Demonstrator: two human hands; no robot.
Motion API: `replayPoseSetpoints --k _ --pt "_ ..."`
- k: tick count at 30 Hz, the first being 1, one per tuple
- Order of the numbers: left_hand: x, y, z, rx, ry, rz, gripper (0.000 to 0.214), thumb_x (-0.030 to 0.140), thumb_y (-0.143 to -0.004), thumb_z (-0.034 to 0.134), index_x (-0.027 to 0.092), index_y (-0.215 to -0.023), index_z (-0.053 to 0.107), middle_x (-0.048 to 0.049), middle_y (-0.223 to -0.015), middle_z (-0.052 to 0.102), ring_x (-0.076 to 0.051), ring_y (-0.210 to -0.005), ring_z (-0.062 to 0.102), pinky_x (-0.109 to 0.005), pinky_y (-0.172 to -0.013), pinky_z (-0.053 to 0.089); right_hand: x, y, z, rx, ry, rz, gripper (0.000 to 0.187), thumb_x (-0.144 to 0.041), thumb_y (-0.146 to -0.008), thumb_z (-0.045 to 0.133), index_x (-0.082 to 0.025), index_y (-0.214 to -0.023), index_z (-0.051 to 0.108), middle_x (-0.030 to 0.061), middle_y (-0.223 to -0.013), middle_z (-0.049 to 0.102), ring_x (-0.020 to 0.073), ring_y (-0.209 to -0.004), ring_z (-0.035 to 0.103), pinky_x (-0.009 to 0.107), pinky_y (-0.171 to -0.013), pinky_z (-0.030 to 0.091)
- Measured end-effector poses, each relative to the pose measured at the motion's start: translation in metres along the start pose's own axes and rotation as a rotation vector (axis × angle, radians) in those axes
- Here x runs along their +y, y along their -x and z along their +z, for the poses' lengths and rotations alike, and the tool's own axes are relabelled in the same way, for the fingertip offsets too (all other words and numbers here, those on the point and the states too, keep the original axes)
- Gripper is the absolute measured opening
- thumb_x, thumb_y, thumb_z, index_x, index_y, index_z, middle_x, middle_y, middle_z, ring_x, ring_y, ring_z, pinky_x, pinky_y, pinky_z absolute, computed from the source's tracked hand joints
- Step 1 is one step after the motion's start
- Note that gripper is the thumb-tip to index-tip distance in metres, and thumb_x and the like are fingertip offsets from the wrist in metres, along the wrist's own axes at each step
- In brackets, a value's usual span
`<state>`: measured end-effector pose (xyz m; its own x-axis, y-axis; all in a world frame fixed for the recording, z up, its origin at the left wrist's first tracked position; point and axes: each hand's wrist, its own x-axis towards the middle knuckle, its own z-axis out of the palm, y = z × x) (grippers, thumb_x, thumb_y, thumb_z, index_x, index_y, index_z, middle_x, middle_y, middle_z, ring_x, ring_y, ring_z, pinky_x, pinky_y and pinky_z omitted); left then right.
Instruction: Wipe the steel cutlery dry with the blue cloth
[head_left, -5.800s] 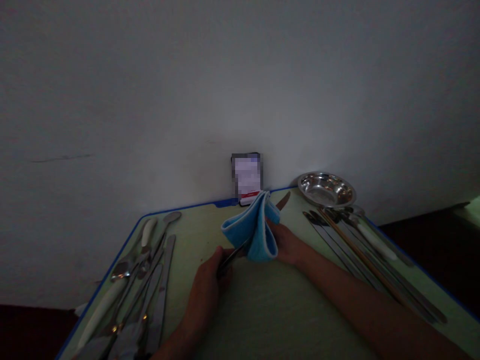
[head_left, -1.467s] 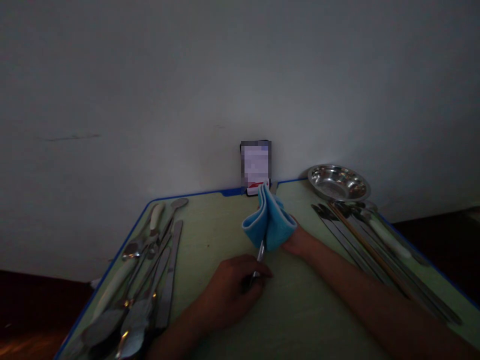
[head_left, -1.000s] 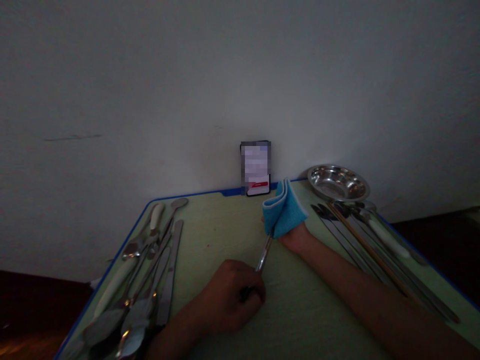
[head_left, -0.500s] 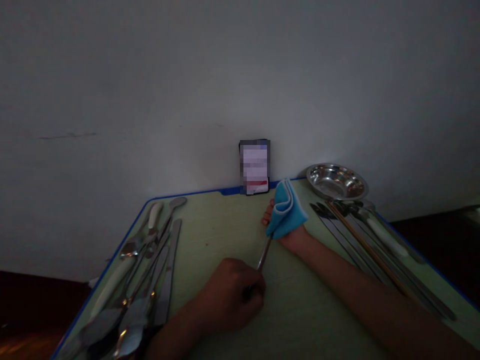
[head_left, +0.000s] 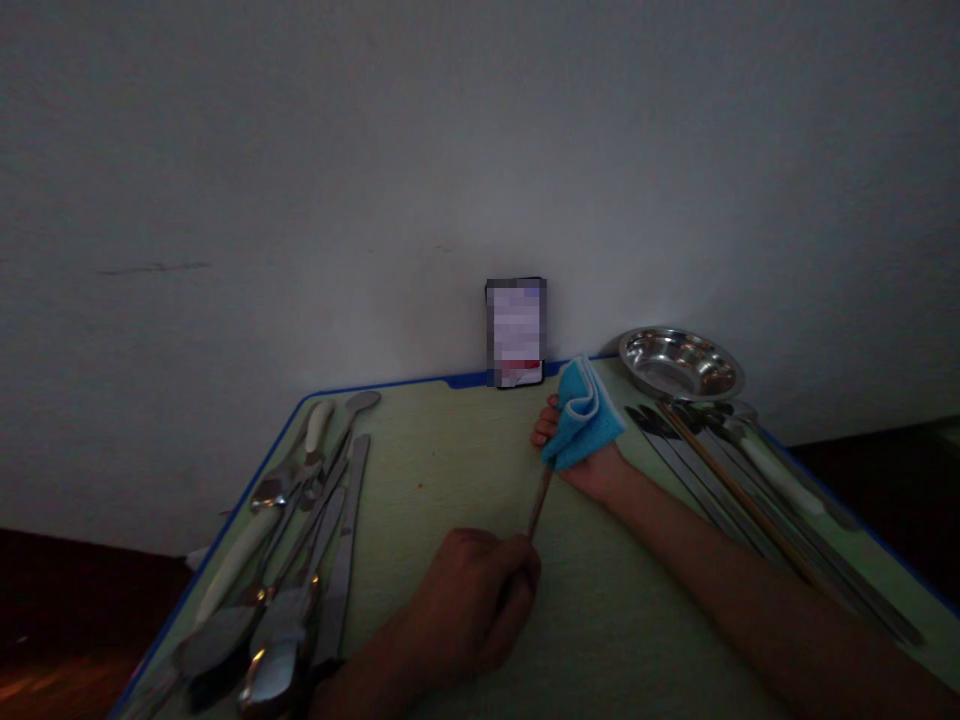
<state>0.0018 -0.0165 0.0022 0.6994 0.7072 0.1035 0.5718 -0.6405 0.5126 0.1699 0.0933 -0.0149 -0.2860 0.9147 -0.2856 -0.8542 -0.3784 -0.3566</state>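
My left hand (head_left: pixel 480 600) is closed round one end of a thin metal utensil (head_left: pixel 538 505), over the near middle of the table. Farther off, my right hand (head_left: pixel 592 470) is closed on a folded blue cloth (head_left: pixel 589 420) with a pale edge, its fingers curled on the cloth's left side. The cloth wraps the utensil's far end, so I cannot tell what kind it is. Only a short slanting length of its shaft shows between the two hands.
Several spoons, knives and white-handled utensils (head_left: pixel 311 520) lie at the left of the pale green table (head_left: pixel 420 430). More knives and a wooden chopstick (head_left: pixel 739 490) lie at the right, below a steel bowl (head_left: pixel 679 365). A phone (head_left: pixel 517 330) leans on the wall.
The view has shifted slightly. Both hands keep their hold on the cloth and the utensil, and the utensil looks slightly turned, its shaft duller than before.
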Motion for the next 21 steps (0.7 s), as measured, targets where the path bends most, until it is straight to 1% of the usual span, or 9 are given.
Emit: replayPoseSetpoints --k 3,5,7,8,10,13,17,21 --pt "0.000 -0.002 0.003 0.041 0.110 -0.110 0.018 0.016 -0.087 0.030 0.019 -0.086 0.047 0.0033 -0.057 0.058 -0.011 -0.052 0.054 -0.023 -0.058 0.040 0.006 0.002 0.001 -0.027 -0.004 0.016 0.027 -0.032 -0.083 0.037 -0.020 -0.060 0.043 -0.0050 -0.042 0.042 0.0094 -0.039 0.040 0.023 -0.043 0.037" --pt "-0.003 -0.005 0.004 0.073 0.174 -0.205 0.018 0.016 -0.089 0.027 0.019 -0.091 0.045 0.0050 -0.055 0.055 -0.010 -0.050 0.053 -0.021 -0.055 0.039 0.013 0.004 0.002 -0.053 0.028 0.043 0.025 -0.034 -0.081 0.041 -0.020 -0.060 0.043 -0.0051 -0.042 0.043 0.0097 -0.039 0.041 0.023 -0.044 0.038" --pt "-0.006 -0.008 0.003 0.110 0.179 -0.288 0.018 0.017 -0.089 0.026 0.020 -0.092 0.044 0.0057 -0.055 0.051 -0.010 -0.048 0.049 -0.020 -0.050 0.037 0.021 0.006 0.004 -0.076 0.062 0.072 0.027 -0.038 -0.080 0.042 -0.020 -0.060 0.044 -0.0049 -0.042 0.044 0.0106 -0.040 0.043 0.025 -0.046 0.039" --pt "-0.008 -0.009 0.003 0.115 0.174 -0.309 0.018 0.017 -0.089 0.026 0.020 -0.092 0.044 0.0061 -0.055 0.048 -0.010 -0.046 0.047 -0.020 -0.048 0.035 0.023 0.006 0.005 -0.074 0.072 0.070 0.027 -0.039 -0.080 0.042 -0.020 -0.061 0.044 -0.0050 -0.042 0.044 0.0109 -0.040 0.043 0.025 -0.046 0.040" --pt "-0.010 -0.011 0.002 0.093 0.184 -0.307 0.019 0.018 -0.090 0.025 0.019 -0.093 0.045 0.0069 -0.054 0.044 -0.010 -0.045 0.044 -0.020 -0.046 0.033 0.024 0.004 0.004 -0.037 0.073 0.022 0.026 -0.037 -0.081 0.040 -0.020 -0.062 0.045 -0.0051 -0.041 0.044 0.0110 -0.039 0.044 0.025 -0.045 0.040" --pt "-0.008 -0.009 0.000 0.041 0.215 -0.264 0.022 0.020 -0.091 0.025 0.019 -0.096 0.046 0.0074 -0.053 0.043 -0.009 -0.045 0.044 -0.019 -0.046 0.033 0.013 0.000 0.000 0.025 0.058 -0.083 0.025 -0.031 -0.082 0.036 -0.020 -0.062 0.045 -0.0050 -0.041 0.044 0.0101 -0.039 0.044 0.023 -0.044 0.039" --pt "0.001 -0.004 0.000 0.011 0.114 -0.206 0.023 0.018 -0.089 0.028 0.019 -0.098 0.049 0.0061 -0.054 0.049 -0.010 -0.046 0.048 -0.020 -0.049 0.037 -0.008 -0.007 -0.006 0.077 0.039 -0.202 0.026 -0.028 -0.082 0.034 -0.020 -0.058 0.042 -0.0045 -0.041 0.043 0.0090 -0.038 0.042 0.021 -0.041 0.035" --pt "0.005 -0.002 0.002 0.011 0.006 -0.166 0.023 0.019 -0.089 0.029 0.019 -0.100 0.049 0.0019 -0.060 0.059 -0.012 -0.051 0.056 -0.022 -0.052 0.042 -0.017 -0.010 -0.008 0.098 0.029 -0.249 0.029 -0.034 -0.080 0.035 -0.021 -0.056 0.039 -0.0049 -0.040 0.040 0.0095 -0.037 0.038 0.022 -0.039 0.033"
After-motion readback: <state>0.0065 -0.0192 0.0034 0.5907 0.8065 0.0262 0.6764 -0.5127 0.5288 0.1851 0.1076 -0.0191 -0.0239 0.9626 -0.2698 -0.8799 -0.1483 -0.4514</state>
